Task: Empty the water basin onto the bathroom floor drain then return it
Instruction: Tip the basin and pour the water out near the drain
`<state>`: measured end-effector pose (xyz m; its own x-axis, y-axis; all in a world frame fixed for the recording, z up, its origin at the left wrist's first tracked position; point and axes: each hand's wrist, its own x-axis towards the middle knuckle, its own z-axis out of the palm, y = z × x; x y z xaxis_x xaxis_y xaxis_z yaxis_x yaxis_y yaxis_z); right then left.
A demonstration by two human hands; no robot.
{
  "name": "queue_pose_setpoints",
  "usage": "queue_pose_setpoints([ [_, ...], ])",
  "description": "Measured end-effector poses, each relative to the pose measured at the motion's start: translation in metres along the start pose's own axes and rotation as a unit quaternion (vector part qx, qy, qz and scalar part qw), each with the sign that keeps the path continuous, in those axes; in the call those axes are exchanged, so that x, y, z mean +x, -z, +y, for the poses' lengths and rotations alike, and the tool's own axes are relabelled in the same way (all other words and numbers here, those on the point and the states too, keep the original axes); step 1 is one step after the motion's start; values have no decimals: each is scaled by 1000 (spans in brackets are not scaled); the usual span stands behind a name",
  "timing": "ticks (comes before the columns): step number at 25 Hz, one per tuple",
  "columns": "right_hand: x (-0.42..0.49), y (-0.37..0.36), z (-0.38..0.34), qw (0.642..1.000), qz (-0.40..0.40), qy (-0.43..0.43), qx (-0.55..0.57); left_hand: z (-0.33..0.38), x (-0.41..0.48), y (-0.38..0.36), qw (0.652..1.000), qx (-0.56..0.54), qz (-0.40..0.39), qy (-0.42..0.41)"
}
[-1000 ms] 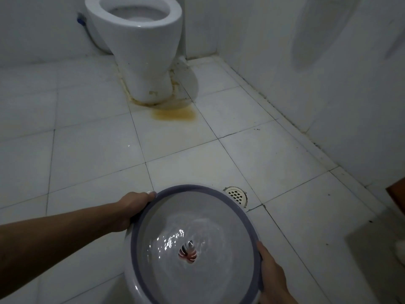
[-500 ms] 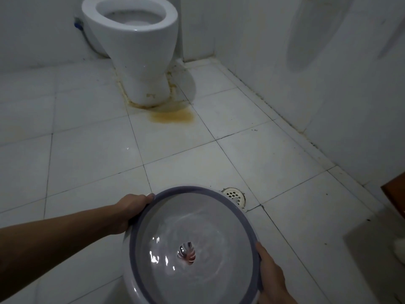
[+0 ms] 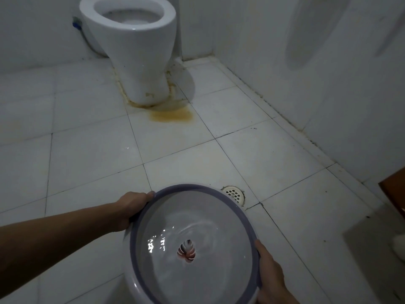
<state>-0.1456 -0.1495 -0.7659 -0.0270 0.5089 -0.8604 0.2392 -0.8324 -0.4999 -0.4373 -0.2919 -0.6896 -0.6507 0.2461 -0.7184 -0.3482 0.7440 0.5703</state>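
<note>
A round white water basin with a grey-purple rim fills the lower middle of the head view. It holds rippling water and has a small striped mark at its centre. My left hand grips the rim on the upper left. My right hand grips the rim on the lower right. The basin is held level above the white tiled floor. A round white floor drain lies just beyond the basin's far right edge, partly hidden by the rim.
A white toilet stands at the back, with a yellow-brown stain on the floor before it. White tiled walls run along the back and right. A brown door edge shows at the right.
The view has shifted slightly, with the toilet and floor sliding down in frame. The basin stays held in both hands near the drain, and the water keeps rippling.
</note>
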Motion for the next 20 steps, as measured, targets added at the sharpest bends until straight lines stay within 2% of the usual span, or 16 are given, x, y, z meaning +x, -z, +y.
queue_pose_setpoints([
  [20, -11, 0, -5, 999, -30, -9, 27, 7, -8, -3, 999, 25, 13, -18],
])
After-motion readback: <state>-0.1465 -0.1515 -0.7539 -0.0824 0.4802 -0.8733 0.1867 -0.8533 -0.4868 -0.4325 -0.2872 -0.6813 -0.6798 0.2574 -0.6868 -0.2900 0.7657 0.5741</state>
